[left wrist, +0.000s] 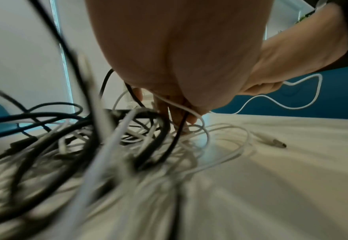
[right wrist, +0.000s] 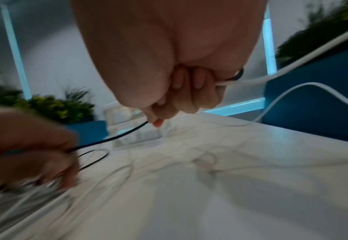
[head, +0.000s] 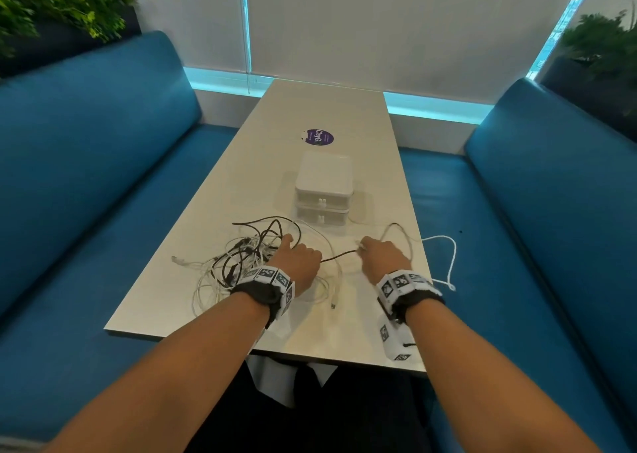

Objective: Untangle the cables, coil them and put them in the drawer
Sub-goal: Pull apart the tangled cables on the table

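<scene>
A tangle of black and white cables (head: 241, 263) lies on the near left of the white table (head: 320, 108). My left hand (head: 300, 256) rests on its right side. In the left wrist view its curled fingers (left wrist: 177, 113) grip a black and a white strand of the tangle (left wrist: 86, 138). A black cable (head: 339, 255) runs taut to my right hand (head: 379, 256). That hand pinches the black cable (right wrist: 111, 138) at the fingertips and is curled round a white cable (right wrist: 292, 69). This white cable (head: 451, 256) loops over the right table edge. The white two-drawer unit (head: 324, 190) stands behind, both drawers closed.
A purple sticker (head: 319, 137) lies beyond the drawer unit. Blue benches (head: 86, 177) (head: 551, 211) flank the table, with plants behind them. A loose white connector end (head: 332, 304) lies near the front, between my wrists.
</scene>
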The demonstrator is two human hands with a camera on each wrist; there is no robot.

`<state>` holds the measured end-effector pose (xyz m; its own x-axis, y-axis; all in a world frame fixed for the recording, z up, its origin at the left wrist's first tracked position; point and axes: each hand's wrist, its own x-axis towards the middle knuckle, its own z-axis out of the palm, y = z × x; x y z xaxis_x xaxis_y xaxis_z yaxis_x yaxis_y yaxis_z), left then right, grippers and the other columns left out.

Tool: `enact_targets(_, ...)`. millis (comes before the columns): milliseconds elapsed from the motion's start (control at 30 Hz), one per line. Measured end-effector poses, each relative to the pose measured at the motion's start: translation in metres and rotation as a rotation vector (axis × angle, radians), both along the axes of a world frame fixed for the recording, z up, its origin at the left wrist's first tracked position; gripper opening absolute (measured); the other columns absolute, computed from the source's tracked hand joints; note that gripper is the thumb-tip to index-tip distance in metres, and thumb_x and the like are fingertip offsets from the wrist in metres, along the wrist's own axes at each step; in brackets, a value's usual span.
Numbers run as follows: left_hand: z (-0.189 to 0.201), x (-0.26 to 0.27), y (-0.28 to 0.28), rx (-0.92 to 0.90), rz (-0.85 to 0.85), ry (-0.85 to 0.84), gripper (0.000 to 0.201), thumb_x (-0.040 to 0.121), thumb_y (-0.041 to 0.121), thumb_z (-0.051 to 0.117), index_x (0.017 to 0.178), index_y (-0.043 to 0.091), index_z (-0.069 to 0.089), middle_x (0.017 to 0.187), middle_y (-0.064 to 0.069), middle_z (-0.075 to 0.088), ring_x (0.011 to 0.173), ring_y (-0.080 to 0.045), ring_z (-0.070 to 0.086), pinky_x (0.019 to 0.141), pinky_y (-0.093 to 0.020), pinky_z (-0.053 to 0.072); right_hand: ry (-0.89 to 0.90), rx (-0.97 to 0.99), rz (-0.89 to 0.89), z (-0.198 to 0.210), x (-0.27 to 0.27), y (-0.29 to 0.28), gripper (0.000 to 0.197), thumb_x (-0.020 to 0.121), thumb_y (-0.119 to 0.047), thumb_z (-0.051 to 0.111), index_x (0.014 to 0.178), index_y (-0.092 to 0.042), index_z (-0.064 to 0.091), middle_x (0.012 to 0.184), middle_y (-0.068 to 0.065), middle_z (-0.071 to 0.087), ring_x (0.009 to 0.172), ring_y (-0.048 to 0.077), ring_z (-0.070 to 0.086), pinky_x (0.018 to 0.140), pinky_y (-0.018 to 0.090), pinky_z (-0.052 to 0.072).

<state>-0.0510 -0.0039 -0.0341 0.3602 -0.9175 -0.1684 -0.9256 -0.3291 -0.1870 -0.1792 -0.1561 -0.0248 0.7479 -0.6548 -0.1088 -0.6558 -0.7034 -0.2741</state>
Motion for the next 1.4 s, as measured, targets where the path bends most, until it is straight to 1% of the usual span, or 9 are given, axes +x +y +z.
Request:
enact_targets(200, 0.0, -0.002, 0.004, -0.044, -0.046, 0.074, 0.029, 0.093, 0.007, 0.041, 0.116, 0.02, 0.053, 0.106, 0.0, 0.064, 0.106, -0.025, 0.057, 0.111, -0.053, 0.019, 0.022, -0.029, -0.151, 0.004, -0.018, -0.016, 0.024, 0.101, -0.028, 0.035, 0.103, -0.017, 0.056, 0.099, 0.013, 0.064, 0.088, 0.034, 0.062, 0.076, 0.04, 0.052)
enact_targets(333, -0.002, -0.009, 0.0, -0.037, -0.032, 0.04, 0.027, 0.096, 0.016, 0.04, 0.115, 0.022, 0.057, 0.105, 0.0, 0.063, 0.104, -0.025, 0.057, 0.108, -0.053, 0.021, -0.137, 0.019, -0.056, -0.002, -0.009, 0.008, 0.034, 0.105, -0.034, 0.03, 0.122, -0.022, 0.056, 0.102, 0.015, 0.068, 0.094, 0.036, 0.062, 0.076, 0.039, 0.048)
enact_targets(500, 0.001, -0.011, -0.003, -0.035, -0.022, 0.053, 0.028, 0.092, 0.013, 0.042, 0.116, 0.022, 0.053, 0.094, 0.003, 0.059, 0.101, -0.024, 0.056, 0.106, -0.052, 0.022, -0.032, 0.17, 0.208, -0.014, 0.012, 0.035, 0.032, 0.105, -0.03, 0.033, 0.103, -0.013, 0.06, 0.101, 0.013, 0.067, 0.093, 0.034, 0.062, 0.072, 0.035, 0.043)
enact_targets(633, 0.002, -0.009, 0.001, -0.055, -0.021, 0.07, 0.031, 0.095, 0.014, 0.04, 0.122, 0.024, 0.051, 0.106, 0.002, 0.063, 0.105, -0.023, 0.056, 0.106, -0.051, 0.021, -0.027, 0.231, 0.174, -0.012, 0.018, 0.038, 0.034, 0.103, -0.023, 0.035, 0.105, -0.008, 0.066, 0.109, 0.014, 0.066, 0.102, 0.032, 0.06, 0.081, 0.034, 0.043)
enact_targets(800, -0.007, -0.007, 0.001, -0.028, -0.05, -0.005, 0.025, 0.099, 0.018, 0.04, 0.119, 0.02, 0.054, 0.111, -0.001, 0.061, 0.109, -0.026, 0.056, 0.106, -0.053, 0.021, 0.039, 0.206, 0.184, -0.011, 0.013, 0.029, 0.028, 0.101, -0.02, 0.037, 0.094, -0.016, 0.064, 0.104, 0.011, 0.067, 0.095, 0.029, 0.06, 0.074, 0.03, 0.04)
enact_targets(967, -0.014, 0.005, 0.01, -0.045, -0.077, -0.019, 0.024, 0.102, 0.023, 0.04, 0.121, 0.02, 0.055, 0.115, -0.001, 0.059, 0.113, -0.026, 0.053, 0.109, -0.054, 0.02, 0.052, 0.098, -0.062, -0.008, -0.012, -0.004, 0.026, 0.101, -0.015, 0.036, 0.108, -0.01, 0.061, 0.107, 0.014, 0.066, 0.099, 0.034, 0.061, 0.079, 0.036, 0.048)
enact_targets(1133, -0.006, 0.0, 0.006, -0.051, -0.092, -0.031, 0.023, 0.1, 0.021, 0.04, 0.119, 0.022, 0.055, 0.112, 0.001, 0.06, 0.11, -0.026, 0.053, 0.109, -0.055, 0.02, 0.039, 0.077, -0.254, -0.012, -0.024, -0.022, 0.023, 0.098, -0.017, 0.039, 0.104, -0.01, 0.06, 0.103, 0.014, 0.064, 0.089, 0.033, 0.063, 0.069, 0.034, 0.046)
enact_targets(1333, -0.003, -0.003, 0.003, -0.039, -0.075, -0.023, 0.025, 0.1, 0.019, 0.04, 0.118, 0.022, 0.057, 0.11, -0.001, 0.06, 0.107, -0.027, 0.054, 0.108, -0.054, 0.021, -0.102, 0.005, -0.021, -0.011, -0.009, 0.006, 0.037, 0.104, -0.028, 0.029, 0.14, -0.027, 0.039, 0.096, 0.017, 0.062, 0.083, 0.037, 0.062, 0.074, 0.041, 0.053)
enact_targets(1400, -0.002, -0.004, 0.001, -0.035, -0.075, -0.016, 0.028, 0.098, 0.016, 0.041, 0.119, 0.022, 0.057, 0.11, -0.001, 0.061, 0.108, -0.027, 0.054, 0.108, -0.055, 0.021, -0.098, 0.039, 0.138, -0.013, 0.0, 0.02, 0.038, 0.104, -0.028, 0.03, 0.141, -0.03, 0.042, 0.099, 0.017, 0.065, 0.085, 0.036, 0.064, 0.076, 0.041, 0.055)
